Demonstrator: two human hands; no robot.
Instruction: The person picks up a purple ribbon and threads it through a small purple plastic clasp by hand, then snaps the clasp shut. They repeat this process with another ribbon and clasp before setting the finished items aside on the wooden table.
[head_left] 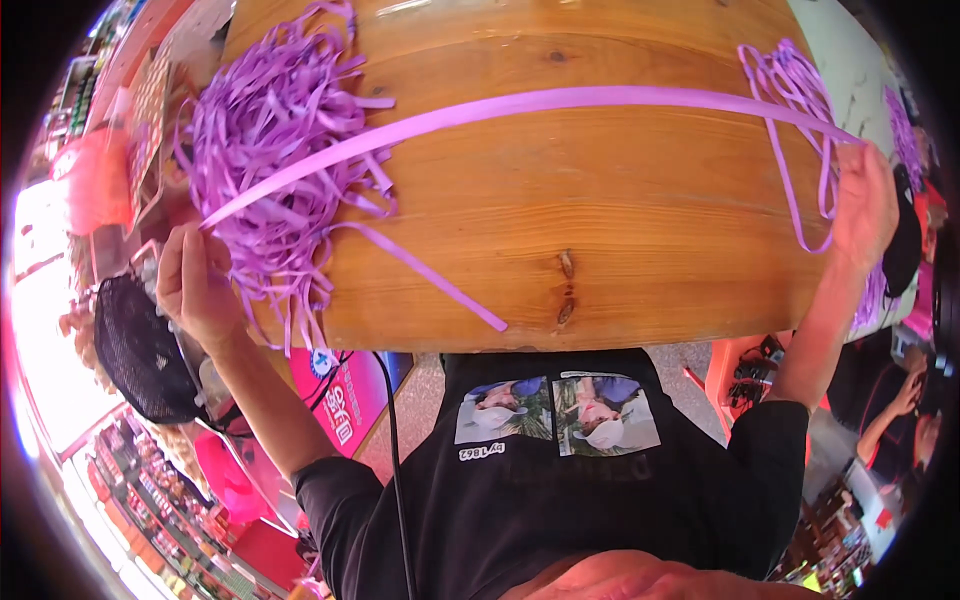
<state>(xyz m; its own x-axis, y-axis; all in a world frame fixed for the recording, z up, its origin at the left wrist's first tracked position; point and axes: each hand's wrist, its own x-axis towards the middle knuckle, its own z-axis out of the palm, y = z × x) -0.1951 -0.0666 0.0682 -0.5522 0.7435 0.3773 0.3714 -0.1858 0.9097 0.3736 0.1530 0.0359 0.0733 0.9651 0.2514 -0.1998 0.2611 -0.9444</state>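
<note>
Across the desk (pixel 640 220) I see a purple ribbon (pixel 560 98) held out from side to side, its middle over the bare wood. The person's two hands are wide apart, each closed on the ribbon: the left hand (pixel 200 285) pinches it by the fingertips at the desk's left edge, the right hand (pixel 865 205) grips it at the right edge. A big tangled pile (pixel 275 150) of purple ribbons covers the desk's left end, just beyond the left hand, with one loose strand (pixel 430 270) trailing from it toward the desk's near edge. At the desk's right end lies a smaller looped bundle (pixel 795 85), near the right hand. A black cable (pixel 395 470) hangs on the near side of the desk, in front of a black shirt (pixel 620 490).
</note>
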